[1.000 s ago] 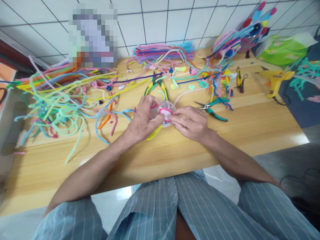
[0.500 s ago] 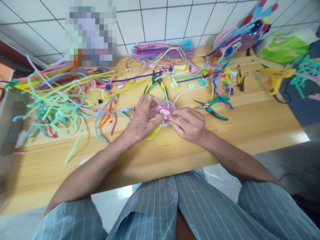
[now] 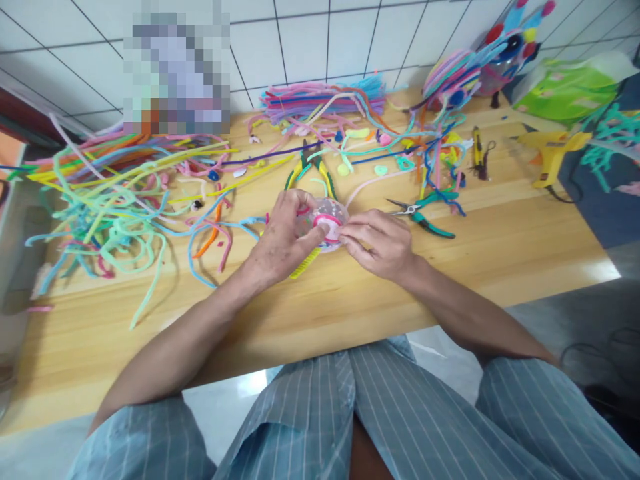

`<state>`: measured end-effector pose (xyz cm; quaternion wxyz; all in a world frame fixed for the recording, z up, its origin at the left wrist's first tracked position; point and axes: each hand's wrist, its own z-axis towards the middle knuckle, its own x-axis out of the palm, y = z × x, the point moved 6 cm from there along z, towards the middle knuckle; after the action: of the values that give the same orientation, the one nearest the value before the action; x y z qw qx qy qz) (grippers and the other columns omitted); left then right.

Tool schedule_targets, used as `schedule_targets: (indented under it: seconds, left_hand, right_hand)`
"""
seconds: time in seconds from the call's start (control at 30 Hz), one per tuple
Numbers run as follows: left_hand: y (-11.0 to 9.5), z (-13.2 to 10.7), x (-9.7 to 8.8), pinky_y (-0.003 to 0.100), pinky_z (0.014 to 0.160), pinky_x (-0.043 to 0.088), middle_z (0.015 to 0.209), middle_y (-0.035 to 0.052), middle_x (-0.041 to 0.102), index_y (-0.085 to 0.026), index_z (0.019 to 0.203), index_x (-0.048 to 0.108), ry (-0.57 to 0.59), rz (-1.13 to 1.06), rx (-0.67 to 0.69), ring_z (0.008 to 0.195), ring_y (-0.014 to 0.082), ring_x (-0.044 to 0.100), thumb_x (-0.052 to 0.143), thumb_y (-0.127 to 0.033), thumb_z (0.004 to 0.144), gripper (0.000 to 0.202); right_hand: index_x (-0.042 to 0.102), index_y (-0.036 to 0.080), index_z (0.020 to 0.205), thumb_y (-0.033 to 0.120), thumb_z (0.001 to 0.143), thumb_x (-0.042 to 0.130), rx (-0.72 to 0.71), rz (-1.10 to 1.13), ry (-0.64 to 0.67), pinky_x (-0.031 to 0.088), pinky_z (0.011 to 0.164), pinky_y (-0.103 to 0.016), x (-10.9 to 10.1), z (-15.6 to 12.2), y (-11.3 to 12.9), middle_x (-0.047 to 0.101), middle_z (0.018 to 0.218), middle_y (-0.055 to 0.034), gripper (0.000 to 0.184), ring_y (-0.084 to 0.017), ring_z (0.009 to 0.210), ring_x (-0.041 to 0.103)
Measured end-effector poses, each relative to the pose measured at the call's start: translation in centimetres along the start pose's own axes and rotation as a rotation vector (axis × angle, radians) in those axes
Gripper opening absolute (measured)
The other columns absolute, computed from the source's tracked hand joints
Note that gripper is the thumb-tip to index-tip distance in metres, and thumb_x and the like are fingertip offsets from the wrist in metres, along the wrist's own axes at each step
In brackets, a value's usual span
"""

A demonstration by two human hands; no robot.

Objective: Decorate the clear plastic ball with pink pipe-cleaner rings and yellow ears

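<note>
A small clear, rounded plastic piece [image 3: 332, 208] sits between my hands above the front half of the table. On its near side is a white oval with a bright pink fuzzy rim [image 3: 329, 218]. My left hand [image 3: 290, 230] is closed around the plastic piece from the left, its thumb lying on the white oval. My right hand [image 3: 379, 243] pinches the pink rim at its right edge with thumb and fingertips. A yellow fuzzy strip [image 3: 305, 263] sticks out below my left hand. Just behind the piece lie yellow-green handled pliers [image 3: 327, 181], jaws pointing away.
Teal-handled pliers [image 3: 425, 217] lie right of my right hand. A tangle of pipe cleaners [image 3: 125, 247] covers the left side; a bundle [image 3: 325, 100] lies at the back. Farther right are a utility knife [image 3: 479, 152], a yellow glue gun [image 3: 553, 150] and a green bag [image 3: 565, 90].
My right fingertips have drawn slightly to the right along the pink rim, uncovering more of the white oval. My left hand keeps its hold. The view has shifted slightly.
</note>
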<state>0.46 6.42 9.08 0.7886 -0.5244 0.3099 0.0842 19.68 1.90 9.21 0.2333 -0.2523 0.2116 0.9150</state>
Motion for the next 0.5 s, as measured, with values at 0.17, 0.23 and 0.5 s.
schedule_targets:
  seconds: [0.17,0.23,0.5]
  left_hand:
    - [0.1,0.0,0.1,0.045,0.103,0.052,0.119,0.0084,0.062,-0.026,0.113,0.051,-0.007,-0.006,0.004,0.116,0.0263,0.060,0.070,-0.048,0.099,0.032]
    - [0.1,0.0,0.1,0.045,0.104,0.052,0.119,0.0084,0.062,-0.026,0.113,0.051,-0.017,-0.006,0.009,0.116,0.0267,0.061,0.070,-0.047,0.099,0.031]
    - [-0.1,-0.2,0.1,0.046,0.106,0.053,0.120,0.0080,0.064,-0.026,0.115,0.052,-0.023,0.029,0.027,0.117,0.0267,0.062,0.074,-0.038,0.095,0.032]
  right_hand:
    - [0.079,0.030,0.113,0.021,0.098,0.074,0.093,0.057,0.013,0.062,0.082,-0.036,0.2,0.1,-0.7,0.081,0.104,-0.0038,0.018,-0.020,0.092,0.076]
    - [0.078,0.029,0.112,0.022,0.099,0.074,0.113,0.081,0.003,0.062,0.082,-0.037,0.3,0.2,-0.8,0.080,0.103,-0.0047,0.015,-0.021,0.093,0.076]
    - [0.070,0.025,0.099,0.031,0.099,0.075,0.311,0.181,0.048,0.055,0.080,-0.037,1.0,0.7,-1.1,0.074,0.092,-0.0026,0.008,-0.020,0.087,0.069]
